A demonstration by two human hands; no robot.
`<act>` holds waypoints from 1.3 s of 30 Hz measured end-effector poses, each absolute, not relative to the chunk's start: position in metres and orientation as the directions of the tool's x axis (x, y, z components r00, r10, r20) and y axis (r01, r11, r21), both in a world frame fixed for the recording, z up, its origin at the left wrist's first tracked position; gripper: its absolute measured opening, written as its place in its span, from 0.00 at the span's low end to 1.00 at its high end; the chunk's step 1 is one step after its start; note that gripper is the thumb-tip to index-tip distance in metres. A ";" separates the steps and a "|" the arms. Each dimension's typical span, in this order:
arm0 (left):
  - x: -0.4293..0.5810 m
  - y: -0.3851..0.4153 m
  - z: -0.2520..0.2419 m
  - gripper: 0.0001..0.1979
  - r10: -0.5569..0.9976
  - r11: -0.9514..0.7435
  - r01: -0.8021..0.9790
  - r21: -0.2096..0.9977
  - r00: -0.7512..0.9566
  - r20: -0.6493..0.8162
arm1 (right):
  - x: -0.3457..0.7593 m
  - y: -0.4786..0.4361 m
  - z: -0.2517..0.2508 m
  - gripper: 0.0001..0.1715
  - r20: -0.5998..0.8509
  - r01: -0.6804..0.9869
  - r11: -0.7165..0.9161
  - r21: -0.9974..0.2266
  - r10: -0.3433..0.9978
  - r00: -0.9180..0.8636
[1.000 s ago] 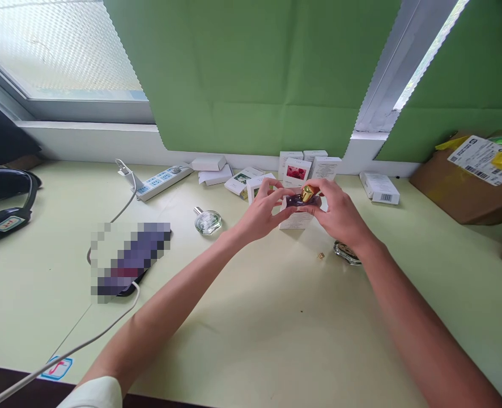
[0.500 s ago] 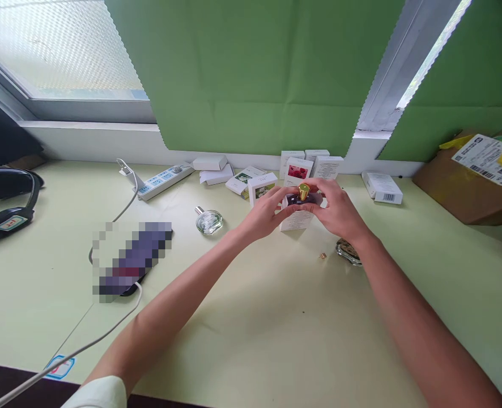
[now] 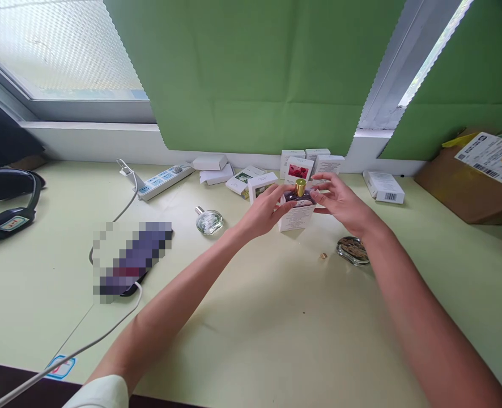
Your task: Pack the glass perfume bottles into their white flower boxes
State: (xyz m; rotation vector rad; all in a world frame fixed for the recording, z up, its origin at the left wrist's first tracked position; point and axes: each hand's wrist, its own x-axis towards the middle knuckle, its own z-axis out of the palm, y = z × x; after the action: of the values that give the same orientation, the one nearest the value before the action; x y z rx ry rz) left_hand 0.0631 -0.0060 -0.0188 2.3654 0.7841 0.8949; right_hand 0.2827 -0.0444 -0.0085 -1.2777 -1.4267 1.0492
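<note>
A dark purple perfume bottle (image 3: 301,198) with a gold cap stands on top of a small white box (image 3: 297,219). From the left, my left hand (image 3: 264,211) has its thumb and fingers against the bottle's side. My right hand (image 3: 340,203) is at the right side of the bottle with its fingers spread; its fingertips are close to the glass, and the rear ones pass behind the box. Nearer to me lie a small gold piece (image 3: 323,256) and a round, dark-patterned glass bottle (image 3: 353,250), partly covered by my right wrist.
A clear perfume bottle (image 3: 209,221) lies left of my hands. Several white boxes (image 3: 298,169) stand behind, one more box (image 3: 383,187) to the right. A power strip (image 3: 166,180), a cabled phone (image 3: 134,260), headphones (image 3: 8,207) and a carton (image 3: 467,187) surround the work area.
My right hand has loosened from the perfume bottle and moved slightly right, its fingers spreading. The bottle sits slightly further left, and more of the dark-patterned bottle shows.
</note>
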 end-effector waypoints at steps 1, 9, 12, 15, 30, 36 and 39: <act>0.064 -0.006 -0.018 0.18 0.659 -0.714 0.339 0.613 0.621 0.424 | 0.281 -0.043 -0.012 0.25 0.075 0.165 0.077 -0.983 0.997 -0.014; 0.065 -0.004 -0.014 0.18 0.658 -0.713 0.347 0.610 0.633 0.409 | 0.268 -0.038 -0.020 0.28 -0.065 -0.140 -0.060 -0.988 0.998 0.027; 0.064 -0.003 -0.015 0.18 0.659 -0.707 0.345 0.617 0.638 0.399 | 0.267 -0.037 -0.022 0.24 -0.044 -0.197 -0.046 -0.979 0.999 -0.012; 0.064 -0.004 -0.016 0.18 0.663 -0.705 0.352 0.616 0.635 0.396 | 0.267 -0.035 -0.025 0.23 -0.020 -0.212 -0.025 -0.977 0.999 -0.026; 0.067 -0.008 -0.019 0.18 0.708 -0.678 0.425 0.600 0.599 0.375 | 0.259 -0.035 -0.026 0.26 -0.034 -0.291 -0.013 -0.956 0.997 0.067; 0.072 -0.010 -0.018 0.14 0.730 -0.656 0.388 0.647 0.546 0.412 | 0.260 -0.033 -0.030 0.25 -0.017 -0.273 0.008 -0.962 0.996 0.088; 0.075 -0.010 -0.018 0.14 0.750 -0.632 0.351 0.691 0.500 0.432 | 0.260 -0.032 -0.032 0.25 -0.016 -0.271 0.013 -0.962 0.994 0.104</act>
State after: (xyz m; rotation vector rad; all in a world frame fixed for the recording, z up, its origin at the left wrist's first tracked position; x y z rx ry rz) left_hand 0.0747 -0.0096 -0.0181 2.2208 0.9019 1.0020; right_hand 0.2599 -0.0318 -0.0317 -1.0544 -0.9294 1.2507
